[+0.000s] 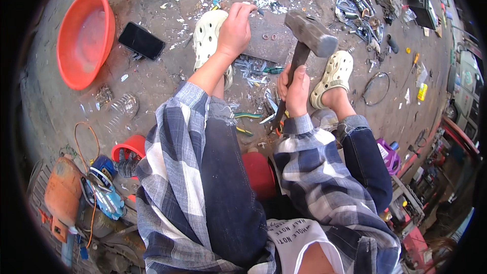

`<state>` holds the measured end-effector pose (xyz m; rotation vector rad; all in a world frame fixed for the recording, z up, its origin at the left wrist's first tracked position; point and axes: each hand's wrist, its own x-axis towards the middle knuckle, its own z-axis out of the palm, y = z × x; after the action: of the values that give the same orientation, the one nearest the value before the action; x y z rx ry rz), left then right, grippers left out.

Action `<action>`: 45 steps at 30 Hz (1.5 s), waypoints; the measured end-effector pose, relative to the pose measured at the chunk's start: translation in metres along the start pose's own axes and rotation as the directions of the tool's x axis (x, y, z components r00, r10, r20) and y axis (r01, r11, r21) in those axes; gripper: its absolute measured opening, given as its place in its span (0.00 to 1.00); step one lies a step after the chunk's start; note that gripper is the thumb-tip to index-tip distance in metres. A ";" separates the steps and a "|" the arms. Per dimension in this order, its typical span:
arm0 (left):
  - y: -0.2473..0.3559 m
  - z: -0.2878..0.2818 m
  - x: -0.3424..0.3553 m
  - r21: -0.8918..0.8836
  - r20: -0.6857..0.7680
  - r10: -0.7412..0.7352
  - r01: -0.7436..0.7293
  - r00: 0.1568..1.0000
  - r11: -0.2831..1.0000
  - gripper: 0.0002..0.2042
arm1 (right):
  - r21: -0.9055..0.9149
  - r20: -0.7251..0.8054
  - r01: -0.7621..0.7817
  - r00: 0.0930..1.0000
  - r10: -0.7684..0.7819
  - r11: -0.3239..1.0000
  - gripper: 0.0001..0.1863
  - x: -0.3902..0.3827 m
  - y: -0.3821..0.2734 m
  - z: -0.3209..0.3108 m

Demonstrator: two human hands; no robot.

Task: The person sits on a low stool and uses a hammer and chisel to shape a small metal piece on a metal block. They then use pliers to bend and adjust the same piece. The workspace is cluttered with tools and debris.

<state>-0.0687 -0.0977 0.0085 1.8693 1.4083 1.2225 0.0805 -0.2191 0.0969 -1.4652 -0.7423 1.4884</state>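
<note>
My right hand [298, 91] is wrapped round the dark handle of a sledgehammer [310, 33], its heavy steel head raised above the work area. Between my feet lies a flat, worn slab [264, 48] with two small copper-coloured rings [269, 36] on it. Over the slab's left edge, beside my left clog [204, 35], is my left hand [236, 30]. Its fingers are bent and pressed together; whatever they hold, if anything, cannot be made out. Broken plastic and metal scraps [253, 71] litter the ground at the slab's near side.
To the left are a red basin [104, 35], a black phone [142, 40] and a clear plastic bottle [124, 106]. Metal parts [368, 30] lie in a heap at the right, near my right clog [335, 73] and a wire loop [376, 89]. Pliers [244, 131] rest near my knees.
</note>
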 end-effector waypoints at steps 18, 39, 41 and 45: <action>0.003 0.020 -0.007 0.181 0.388 0.221 -0.309 0.895 0.934 0.09 | -0.649 -0.595 -0.383 0.794 -0.124 0.657 0.33 0.006 0.098 -0.113; 0.015 0.047 -0.019 0.247 0.565 0.197 -0.392 0.801 0.886 0.09 | -0.961 -0.132 -0.084 0.977 -0.168 0.265 0.37 -0.091 0.148 -0.105; 0.016 0.038 -0.017 0.151 0.541 0.164 -0.287 0.825 0.946 0.08 | -0.983 -0.054 -0.033 0.992 -0.115 0.182 0.41 -0.098 0.150 -0.105; 0.029 0.005 0.002 -0.037 0.576 -0.150 0.209 0.804 0.977 0.07 | -0.991 0.131 0.133 0.986 -0.101 0.017 0.36 -0.084 0.147 -0.116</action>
<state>-0.0498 -0.1051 0.0301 1.7758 1.1266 0.5462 0.1594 -0.3755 -0.0106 -2.2720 -2.2232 0.6155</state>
